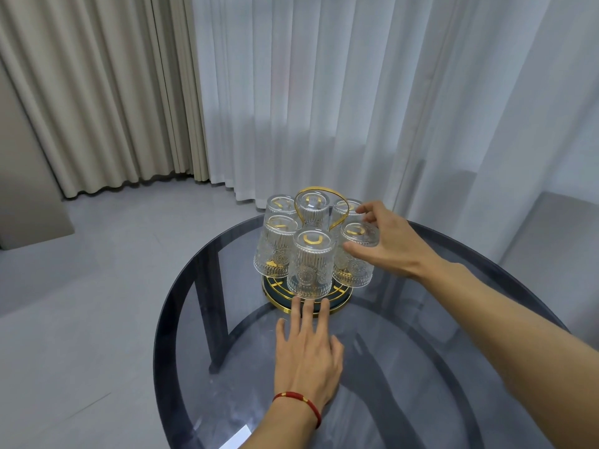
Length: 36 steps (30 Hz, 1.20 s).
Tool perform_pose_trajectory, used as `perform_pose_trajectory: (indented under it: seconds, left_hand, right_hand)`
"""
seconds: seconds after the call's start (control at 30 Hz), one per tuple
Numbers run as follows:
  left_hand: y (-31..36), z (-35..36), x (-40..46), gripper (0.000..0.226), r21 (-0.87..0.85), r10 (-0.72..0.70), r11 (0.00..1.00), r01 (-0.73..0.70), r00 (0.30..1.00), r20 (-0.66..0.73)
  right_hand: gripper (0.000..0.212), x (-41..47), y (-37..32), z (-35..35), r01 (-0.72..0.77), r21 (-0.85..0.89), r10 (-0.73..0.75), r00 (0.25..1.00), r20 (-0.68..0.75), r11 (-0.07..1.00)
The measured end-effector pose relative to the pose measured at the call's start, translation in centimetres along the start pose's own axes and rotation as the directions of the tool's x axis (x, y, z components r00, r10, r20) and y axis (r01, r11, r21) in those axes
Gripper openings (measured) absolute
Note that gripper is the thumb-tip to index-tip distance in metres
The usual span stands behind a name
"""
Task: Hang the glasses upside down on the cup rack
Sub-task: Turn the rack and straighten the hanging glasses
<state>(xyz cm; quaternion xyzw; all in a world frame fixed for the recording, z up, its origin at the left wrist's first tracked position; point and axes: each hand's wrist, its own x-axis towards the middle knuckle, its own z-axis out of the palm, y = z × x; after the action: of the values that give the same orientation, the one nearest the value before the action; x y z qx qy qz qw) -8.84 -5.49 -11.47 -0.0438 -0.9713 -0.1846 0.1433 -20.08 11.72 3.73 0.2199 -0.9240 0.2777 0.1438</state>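
A gold cup rack (306, 306) with a round dark base and a loop handle (321, 192) stands on the smoked-glass round table (201, 335). Several embossed clear glasses hang upside down on its prongs, one at the front (311, 264), one at the left (275, 247). My right hand (389, 241) curls around the right-hand glass (356, 254), thumb low and fingers at its upturned bottom. My left hand (308, 348) lies flat on the table, fingers spread, with the fingertips touching the rack's base rim. It holds nothing.
Beige curtains (97, 92) and white sheer curtains (356, 92) hang behind the table. Grey tiled floor (81, 286) lies to the left. The table's dark legs (210, 303) show through the glass top. A white slip (236, 439) lies at the table's near edge.
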Motion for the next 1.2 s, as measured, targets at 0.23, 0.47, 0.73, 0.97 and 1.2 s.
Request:
perform_pose_trajectory:
  seconds: [0.23,0.47,0.73,0.97,1.2]
  left_hand:
    - [0.0,0.1,0.0,0.063,0.007,0.0,1.0,0.0,1.0,0.013]
    - [0.1,-0.1,-0.1,0.065,0.013,0.001,1.0,-0.002,1.0,0.03]
    - [0.2,-0.6,-0.1,0.063,-0.009,0.002,1.0,-0.002,1.0,0.003]
    - [0.3,-0.6,-0.3,0.062,-0.001,0.003,1.0,-0.003,1.0,-0.022]
    - [0.3,-0.5,-0.2,0.062,0.0,-0.003,1.0,0.003,1.0,-0.027]
  right_hand:
    - [0.084,0.1,0.1,-0.5,0.016,-0.044,-0.015,0.999,0.032,0.999]
    - [0.072,5.3,-2.2,-2.4,-0.017,0.034,0.018,0.999,-0.038,0.999]
    - [0.095,12.2,-5.1,-0.9,-0.253,0.024,0.221,0.883,0.413,0.967]
    - [0.103,12.8,-4.3,-0.6,-0.305,-0.034,0.294,0.876,0.381,0.952]
    - [0.108,13.4,-4.4,0.0,-0.332,-0.1,0.344,0.861,0.374,0.938]
